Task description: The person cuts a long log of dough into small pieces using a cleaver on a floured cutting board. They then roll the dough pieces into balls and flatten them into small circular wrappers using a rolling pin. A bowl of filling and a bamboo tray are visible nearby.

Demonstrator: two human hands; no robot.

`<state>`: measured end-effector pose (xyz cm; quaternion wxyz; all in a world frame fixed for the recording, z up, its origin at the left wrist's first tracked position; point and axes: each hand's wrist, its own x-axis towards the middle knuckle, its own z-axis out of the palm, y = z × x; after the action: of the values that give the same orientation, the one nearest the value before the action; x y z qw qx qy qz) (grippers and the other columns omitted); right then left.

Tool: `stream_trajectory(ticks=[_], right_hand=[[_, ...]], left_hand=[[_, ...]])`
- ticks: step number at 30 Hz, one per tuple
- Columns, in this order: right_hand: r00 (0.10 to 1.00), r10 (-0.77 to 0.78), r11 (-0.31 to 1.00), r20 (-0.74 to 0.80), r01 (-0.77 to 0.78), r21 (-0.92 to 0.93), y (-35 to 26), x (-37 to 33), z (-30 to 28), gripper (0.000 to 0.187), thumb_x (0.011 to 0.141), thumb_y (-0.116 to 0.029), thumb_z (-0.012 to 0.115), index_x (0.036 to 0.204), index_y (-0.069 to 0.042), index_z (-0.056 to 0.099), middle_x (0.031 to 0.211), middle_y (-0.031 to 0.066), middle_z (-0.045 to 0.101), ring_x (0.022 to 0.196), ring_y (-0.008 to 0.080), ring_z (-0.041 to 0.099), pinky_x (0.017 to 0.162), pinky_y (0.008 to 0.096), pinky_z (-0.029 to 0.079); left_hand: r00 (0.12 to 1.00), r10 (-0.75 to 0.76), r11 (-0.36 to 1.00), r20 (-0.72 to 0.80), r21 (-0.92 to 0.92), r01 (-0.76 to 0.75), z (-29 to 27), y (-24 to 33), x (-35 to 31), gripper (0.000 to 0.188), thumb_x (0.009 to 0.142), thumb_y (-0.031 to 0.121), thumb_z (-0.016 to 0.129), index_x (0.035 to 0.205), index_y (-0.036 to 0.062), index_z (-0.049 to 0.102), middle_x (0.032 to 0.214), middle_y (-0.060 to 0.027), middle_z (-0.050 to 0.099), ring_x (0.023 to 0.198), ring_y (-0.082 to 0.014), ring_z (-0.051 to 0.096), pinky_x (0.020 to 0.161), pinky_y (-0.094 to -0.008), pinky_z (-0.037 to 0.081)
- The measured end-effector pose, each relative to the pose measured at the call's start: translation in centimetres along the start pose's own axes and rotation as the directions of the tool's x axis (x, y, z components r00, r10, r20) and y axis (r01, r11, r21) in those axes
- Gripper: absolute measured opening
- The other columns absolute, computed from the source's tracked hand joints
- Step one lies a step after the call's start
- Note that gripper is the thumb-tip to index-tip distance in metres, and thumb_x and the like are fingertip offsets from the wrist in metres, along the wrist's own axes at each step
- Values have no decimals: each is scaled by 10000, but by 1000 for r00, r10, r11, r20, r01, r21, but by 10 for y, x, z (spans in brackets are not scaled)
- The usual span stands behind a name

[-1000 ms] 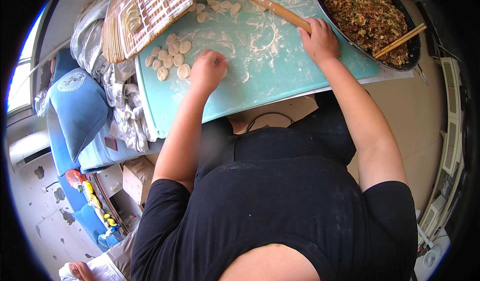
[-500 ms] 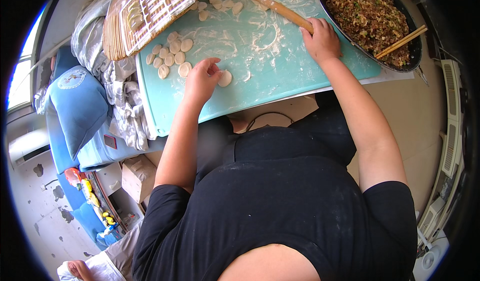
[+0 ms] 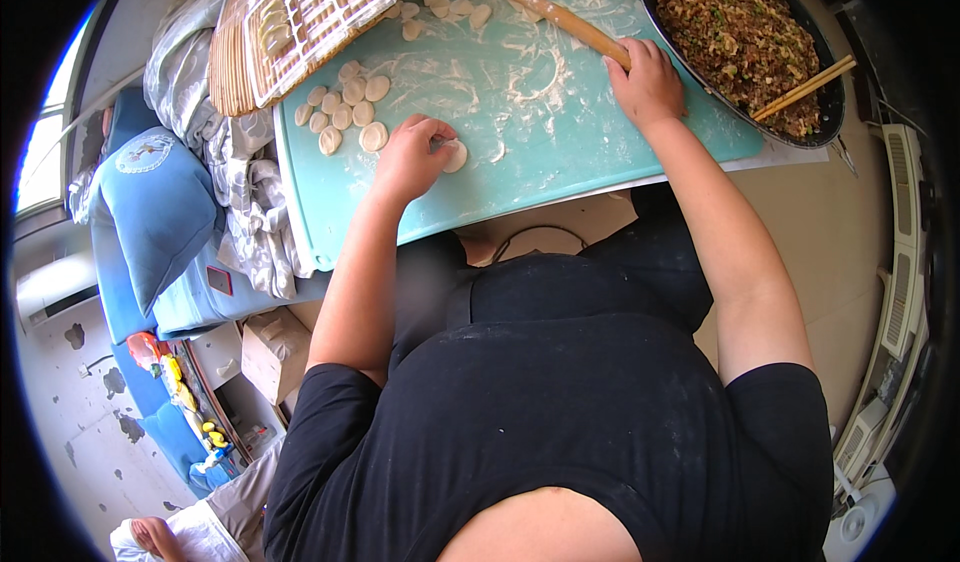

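Observation:
My left hand (image 3: 412,155) is low over the floured green board (image 3: 370,202), its fingers curled and closed on the left edge of a round dough piece (image 3: 456,157). The fingertips partly cover that piece. My right hand (image 3: 648,82) is wrapped round the thick near end of a wooden rolling pin (image 3: 560,16), which slants away to the far left. Several small flattened dough rounds (image 3: 342,116) lie in a cluster left of my left hand. More dough pieces (image 3: 461,7) are scattered near the pin's far tip.
A dark pan of chopped filling (image 3: 738,37), with chopsticks (image 3: 805,88) across its rim, stands at the right. A woven tray (image 3: 232,72) overlaps the board's far left corner. Grey cloth (image 3: 262,227) and a blue cushion (image 3: 165,217) lie left. Another person's hand (image 3: 155,537) shows at lower left.
My left hand has moved slightly right and its fingers have come down onto the edge of the round dough piece. The right hand stays on the rolling pin.

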<state>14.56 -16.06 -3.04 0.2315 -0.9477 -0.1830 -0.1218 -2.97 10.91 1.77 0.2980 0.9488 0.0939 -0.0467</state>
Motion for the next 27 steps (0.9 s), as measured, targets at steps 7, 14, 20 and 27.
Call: stream_trajectory(ticks=[7, 14, 20, 27], right_hand=[[1000, 3, 1000, 4, -3, 4, 0, 0, 0, 297, 847, -317, 597, 1081, -136, 571, 1070, 48, 568, 1021, 278, 525, 869, 388, 441], [1000, 2, 1000, 2, -2, -7, 1, 0, 1, 302, 846, -324, 601, 1079, -134, 572, 1071, 48, 569, 1020, 278, 527, 866, 390, 445], [1000, -12, 999, -20, 12, 30, 1, 0, 2, 300, 828, -300, 609, 1076, -135, 574, 1072, 57, 567, 1012, 284, 528, 855, 401, 450], [999, -30, 999, -18, 31, 25, 3, 1, 3, 295, 825, -291, 612, 1072, -134, 574, 1069, 57, 568, 1006, 286, 530, 846, 408, 454]], left_hand=[[998, 69, 997, 3, 37, -69, -2, 3, 0, 125, 769, 93, 632, 879, 37, 616, 927, -96, 581, 806, -239, 568, 723, -318, 463], [976, 211, 972, -61, 119, -202, -4, 0, -9, 105, 761, 98, 630, 862, 74, 617, 933, -68, 599, 883, -287, 573, 749, -368, 477], [917, 335, 937, -215, 177, -301, 1, -4, -25, 222, 748, 101, 639, 969, 100, 621, 1055, -78, 592, 959, -303, 567, 776, -379, 481], [907, 393, 872, -150, 372, -317, 19, -5, -46, 443, 750, 202, 673, 1163, 78, 573, 1297, -108, 496, 1126, -332, 493, 933, -427, 418]])
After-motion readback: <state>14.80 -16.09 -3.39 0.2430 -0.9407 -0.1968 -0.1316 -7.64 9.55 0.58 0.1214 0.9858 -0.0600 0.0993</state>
